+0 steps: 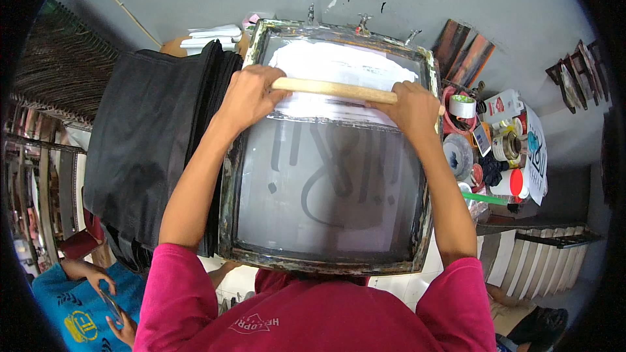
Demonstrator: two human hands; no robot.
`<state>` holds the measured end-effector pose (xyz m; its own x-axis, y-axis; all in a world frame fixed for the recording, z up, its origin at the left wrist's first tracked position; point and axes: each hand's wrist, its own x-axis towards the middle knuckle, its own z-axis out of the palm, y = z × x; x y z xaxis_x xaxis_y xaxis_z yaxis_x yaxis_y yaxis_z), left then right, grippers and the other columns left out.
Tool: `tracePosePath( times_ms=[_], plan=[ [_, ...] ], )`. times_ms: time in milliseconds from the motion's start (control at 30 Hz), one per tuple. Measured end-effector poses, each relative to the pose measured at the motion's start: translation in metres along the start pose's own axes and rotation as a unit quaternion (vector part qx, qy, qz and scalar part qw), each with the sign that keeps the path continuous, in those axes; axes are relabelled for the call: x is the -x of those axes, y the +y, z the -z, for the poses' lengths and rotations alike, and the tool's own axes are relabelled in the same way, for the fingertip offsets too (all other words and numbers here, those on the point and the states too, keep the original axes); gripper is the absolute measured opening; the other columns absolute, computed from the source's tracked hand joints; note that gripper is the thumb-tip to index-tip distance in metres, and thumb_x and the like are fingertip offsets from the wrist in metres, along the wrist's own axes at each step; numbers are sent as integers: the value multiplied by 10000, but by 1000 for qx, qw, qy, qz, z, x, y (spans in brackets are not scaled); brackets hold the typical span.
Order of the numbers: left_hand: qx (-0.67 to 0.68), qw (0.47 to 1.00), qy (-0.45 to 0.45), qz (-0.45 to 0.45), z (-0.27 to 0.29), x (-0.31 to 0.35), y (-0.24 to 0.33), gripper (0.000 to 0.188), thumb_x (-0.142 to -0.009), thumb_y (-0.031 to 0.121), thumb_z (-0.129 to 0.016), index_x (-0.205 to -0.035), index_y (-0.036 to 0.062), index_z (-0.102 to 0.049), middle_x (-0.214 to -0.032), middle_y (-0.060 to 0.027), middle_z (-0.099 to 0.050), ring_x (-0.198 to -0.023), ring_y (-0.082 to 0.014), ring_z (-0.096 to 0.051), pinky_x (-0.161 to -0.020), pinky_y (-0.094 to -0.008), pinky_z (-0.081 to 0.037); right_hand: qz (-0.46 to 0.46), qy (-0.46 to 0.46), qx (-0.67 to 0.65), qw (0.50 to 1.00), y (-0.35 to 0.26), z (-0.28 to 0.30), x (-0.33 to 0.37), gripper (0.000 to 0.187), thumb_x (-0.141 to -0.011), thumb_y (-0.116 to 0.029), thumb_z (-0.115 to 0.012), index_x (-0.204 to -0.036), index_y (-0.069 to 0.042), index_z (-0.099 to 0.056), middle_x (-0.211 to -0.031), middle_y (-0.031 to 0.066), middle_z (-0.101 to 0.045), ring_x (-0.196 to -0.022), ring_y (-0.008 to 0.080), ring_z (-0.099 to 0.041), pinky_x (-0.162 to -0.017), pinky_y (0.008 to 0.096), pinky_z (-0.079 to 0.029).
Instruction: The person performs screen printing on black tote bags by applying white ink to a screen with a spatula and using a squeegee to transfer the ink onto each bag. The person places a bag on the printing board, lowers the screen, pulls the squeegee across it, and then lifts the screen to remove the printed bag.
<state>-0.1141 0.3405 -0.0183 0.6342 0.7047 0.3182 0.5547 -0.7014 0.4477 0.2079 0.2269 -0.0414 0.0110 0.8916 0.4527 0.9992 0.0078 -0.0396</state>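
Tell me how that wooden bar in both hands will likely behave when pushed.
The wooden bar is probably stiff: it runs straight between the left hand and right hand. It likely slides with some drag, since white paste lies on the screen around it. Its smooth-looking surface could turn slippery if paste reaches it.

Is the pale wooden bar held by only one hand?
No, the left hand and the right hand both grip the wooden bar.

You are in a screen-printing workshop: a stained, framed mesh screen (280,221) bears white ink (326,58) around your wooden bar (336,89), with black fabric (147,137) stacked left and containers (504,184) crowded right.
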Motion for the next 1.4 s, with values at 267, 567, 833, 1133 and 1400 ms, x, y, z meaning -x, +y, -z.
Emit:
tracePosePath(
  times_ms=[267, 567, 833, 1133, 1400],
  plan=[
    [0, 1000, 25, 0, -2, 42, 17, 298, -815, 180, -809, -1052, 17, -733, -1048, -168, -739, -986, -348, -701, -902, -452, -533, 15, 11, 22, 1000, -15, 13, 39, 445, -624, -448, -896, -763, -93, -666, -769, 65, -657, -773, 268, -679, -656, 418, -531],
    [196, 949, 106, 224, 52, 115, 58, 955, -808, 260, -834, -1588, 29, -335, -1533, -274, -477, -1462, -366, -434, -1203, -461, -337, 5, 65, 11, 998, 8, 16, -25, 523, -674, -559, -867, -736, -69, -693, -734, 117, -687, -702, 328, -690, -635, 443, -531],
    [-34, 956, -153, 249, 56, 269, 106, 1497, -451, 533, -984, -1610, 0, -201, -1673, -321, -89, -1572, -459, -52, -1224, -668, 33, -43, -101, 8, 994, 35, -14, -113, 603, -669, -600, -856, -918, -60, -762, -828, 162, -729, -813, 368, -709, -765, 488, -556],
    [-107, 983, -48, 145, 14, 323, 84, 1359, -522, 615, -938, -1610, 147, -272, -1663, -306, -173, -1561, -460, -142, -1203, -714, -12, -10, -59, 0, 998, 50, -36, -129, 737, -717, -550, -864, -1197, -18, -696, -1228, 227, -672, -1173, 392, -624, -1004, 454, -495],
    [-158, 975, 156, -4, 17, 340, 66, 1422, -576, 845, -780, -1640, 127, -168, -1657, -281, -224, -1547, -455, -198, -1213, -700, -36, 59, 67, -145, 985, -3, 162, -65, 552, -891, -382, -774, -1259, 13, -658, -1317, 206, -643, -1266, 369, -574, -1062, 428, -460]
  ],
)
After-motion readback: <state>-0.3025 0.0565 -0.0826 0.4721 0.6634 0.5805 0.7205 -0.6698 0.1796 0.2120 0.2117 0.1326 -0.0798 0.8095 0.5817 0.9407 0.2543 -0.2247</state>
